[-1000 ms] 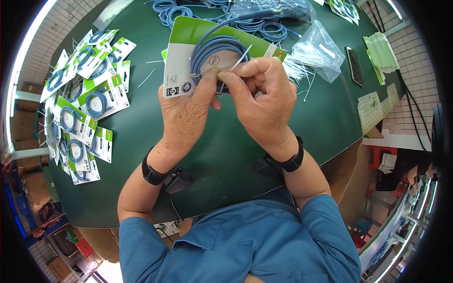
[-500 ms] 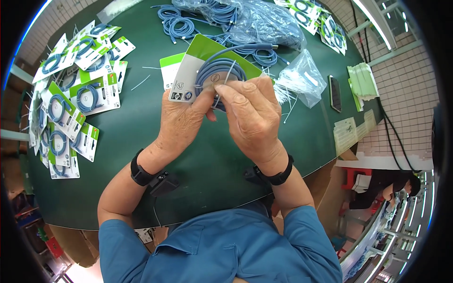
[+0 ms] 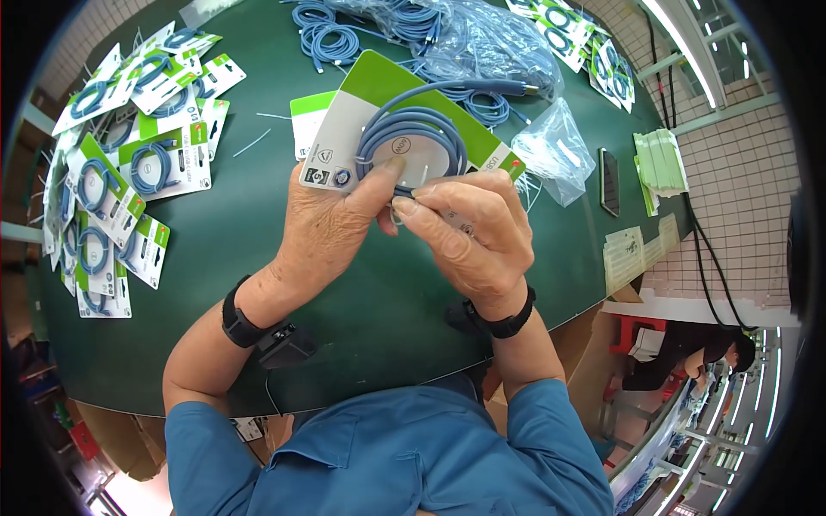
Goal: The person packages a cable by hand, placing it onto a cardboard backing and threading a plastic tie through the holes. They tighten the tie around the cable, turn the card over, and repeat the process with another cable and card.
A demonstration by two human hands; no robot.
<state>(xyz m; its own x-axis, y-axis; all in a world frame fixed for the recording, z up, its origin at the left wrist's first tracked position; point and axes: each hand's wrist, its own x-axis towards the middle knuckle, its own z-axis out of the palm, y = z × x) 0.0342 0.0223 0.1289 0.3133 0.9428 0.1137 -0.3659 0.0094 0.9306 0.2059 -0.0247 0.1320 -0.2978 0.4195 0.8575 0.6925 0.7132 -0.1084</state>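
My left hand (image 3: 320,225) grips the lower left corner of a green and white backing card (image 3: 337,138), its thumb on the card's face. A coiled blue cable (image 3: 413,119) lies against that card, with one plug end sticking out to the right. My right hand (image 3: 482,232) is closed in a pinch at the bottom of the coil, on a thin white cable tie (image 3: 425,175). The tie's short end stands up above the fingertips; the rest is mostly hidden by the fingers.
Several carded cables (image 3: 146,163) are heaped at left, others (image 3: 594,52) at far right. Loose blue coils (image 3: 331,39) and a plastic bag (image 3: 495,43) lie at the back. White ties fill a clear bag (image 3: 559,155) near a phone (image 3: 609,181). A person (image 3: 680,357) sits beyond.
The right fingers have moved from the middle of the coil down to its lower edge, along the tie. The card now shows more of its face and right side.
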